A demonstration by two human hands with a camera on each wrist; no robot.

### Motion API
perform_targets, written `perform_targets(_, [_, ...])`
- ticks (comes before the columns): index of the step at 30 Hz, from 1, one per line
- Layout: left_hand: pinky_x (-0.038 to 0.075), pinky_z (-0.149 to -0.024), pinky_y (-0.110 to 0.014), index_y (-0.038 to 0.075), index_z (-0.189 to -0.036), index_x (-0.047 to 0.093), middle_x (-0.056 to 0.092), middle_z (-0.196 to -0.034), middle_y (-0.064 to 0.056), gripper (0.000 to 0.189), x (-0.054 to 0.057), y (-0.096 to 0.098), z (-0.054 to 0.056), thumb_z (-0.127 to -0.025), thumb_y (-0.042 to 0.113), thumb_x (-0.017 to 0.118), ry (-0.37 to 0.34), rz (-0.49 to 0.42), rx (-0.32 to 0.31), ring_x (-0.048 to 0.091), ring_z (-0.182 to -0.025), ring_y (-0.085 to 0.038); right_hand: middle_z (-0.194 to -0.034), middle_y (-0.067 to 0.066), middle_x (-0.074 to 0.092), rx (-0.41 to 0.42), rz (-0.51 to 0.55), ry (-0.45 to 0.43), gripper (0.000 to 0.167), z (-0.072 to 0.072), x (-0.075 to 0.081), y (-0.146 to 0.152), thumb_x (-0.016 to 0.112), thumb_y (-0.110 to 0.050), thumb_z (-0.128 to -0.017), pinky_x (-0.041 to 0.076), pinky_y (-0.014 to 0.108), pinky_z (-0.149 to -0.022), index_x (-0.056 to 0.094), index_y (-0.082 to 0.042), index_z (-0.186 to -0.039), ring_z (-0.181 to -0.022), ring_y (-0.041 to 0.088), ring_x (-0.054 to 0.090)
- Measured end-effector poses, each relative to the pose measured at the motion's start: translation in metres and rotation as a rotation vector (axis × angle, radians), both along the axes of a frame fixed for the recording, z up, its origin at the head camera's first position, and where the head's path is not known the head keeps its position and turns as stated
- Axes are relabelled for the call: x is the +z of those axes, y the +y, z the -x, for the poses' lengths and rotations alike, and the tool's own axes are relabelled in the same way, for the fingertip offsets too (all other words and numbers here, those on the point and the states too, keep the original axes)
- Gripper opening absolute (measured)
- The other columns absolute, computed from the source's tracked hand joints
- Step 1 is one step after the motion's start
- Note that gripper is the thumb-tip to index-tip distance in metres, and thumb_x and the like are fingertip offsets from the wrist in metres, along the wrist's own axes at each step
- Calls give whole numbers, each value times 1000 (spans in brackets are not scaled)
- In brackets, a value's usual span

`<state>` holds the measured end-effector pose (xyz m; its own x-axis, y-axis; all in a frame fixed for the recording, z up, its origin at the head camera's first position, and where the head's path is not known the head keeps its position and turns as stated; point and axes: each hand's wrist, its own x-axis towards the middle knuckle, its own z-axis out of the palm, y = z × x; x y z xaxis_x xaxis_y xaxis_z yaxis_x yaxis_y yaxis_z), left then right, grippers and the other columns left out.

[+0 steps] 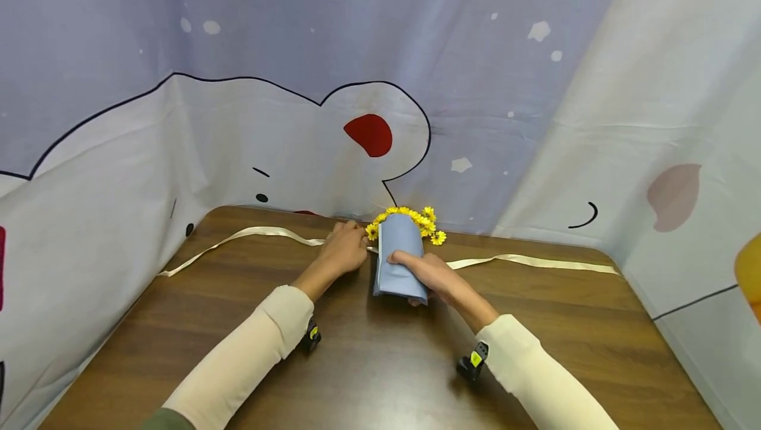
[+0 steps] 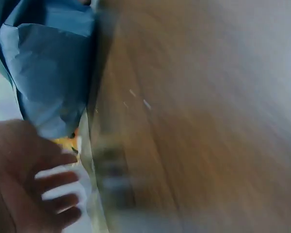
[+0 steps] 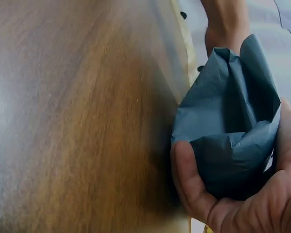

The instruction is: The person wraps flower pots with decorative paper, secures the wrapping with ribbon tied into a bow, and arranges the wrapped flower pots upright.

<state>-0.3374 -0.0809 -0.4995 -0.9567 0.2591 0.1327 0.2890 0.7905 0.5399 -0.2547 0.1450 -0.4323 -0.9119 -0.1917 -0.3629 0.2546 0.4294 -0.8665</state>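
My right hand (image 1: 434, 274) grips the blue wrapper (image 1: 401, 237); my left hand (image 1: 345, 248) has loose fingers; best keep the roll snug, the ribbon (image 1: 535, 260) untwisted.

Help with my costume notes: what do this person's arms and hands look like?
The left sleeve and right sleeve are plain cream cloth, with dark green cloth showing at the left one's upper end. The small black left camera and right camera, each with a yellow-green mark, sit near the sleeve ends. The left hand and right hand wear no gloves.
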Motion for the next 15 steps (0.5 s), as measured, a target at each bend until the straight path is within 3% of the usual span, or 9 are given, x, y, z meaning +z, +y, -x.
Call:
perform_targets(1, [47, -124, -62, 1, -137, 76, 71, -148, -24, 45, -3, -4, -2, -116, 28, 46, 13, 63, -47, 61, -146, -48, -88, 10, 75, -4, 1, 5, 60, 0, 0, -1, 78, -55, -92, 61, 34, -56, 70, 0, -115, -59, 20, 68])
perform_targets(3, [35, -135, -65, 7, -160, 63, 54, -171, -25, 51, -4, -12, -12, -116, 29, 47, -53, 177, -131, 43, -163, -53, -88, 10, 75, -14, -3, 16, 60, 0, 1, -2, 77, -55, -92, 61, 34, -55, 70, 1, -115, -58, 20, 68])
perform_targets(7, [16, -143, -64, 18, -178, 35, 22, -186, -23, 62, 0, -22, -36, -121, 41, 42, -204, 297, -210, 13, -175, -52, -88, 11, 75, -27, -4, 34, 61, 2, 4, -2, 78, -55, -92, 61, 34, -54, 70, 1, -116, -57, 20, 68])
perform_targets(11, [8, -143, -64, 18, -180, 27, 11, -188, -23, 65, 11, -29, -55, -122, 42, 40, -269, 311, -251, 3, -176, -50, -90, 11, 76, -18, -12, 47, 63, 4, 5, -3, 79, -56, -91, 61, 34, -54, 70, 0, -117, -59, 20, 68])
perform_targets(13, [8, -143, -66, 14, -180, 28, 10, -188, -26, 64, 17, -32, -59, -122, 39, 40, -292, 287, -274, 2, -176, -52, -91, 12, 76, -17, -35, 50, 64, 5, 4, -4, 79, -58, -90, 61, 34, -55, 70, 0, -117, -60, 20, 68])
perform_targets(15, [11, -143, -66, 13, -178, 34, 13, -188, -26, 63, 12, -37, -54, -122, 39, 42, -295, 226, -264, 6, -175, -52, -91, 11, 76, -21, -57, 48, 65, 5, 2, -4, 79, -60, -90, 61, 34, -55, 71, -1, -116, -60, 20, 68])
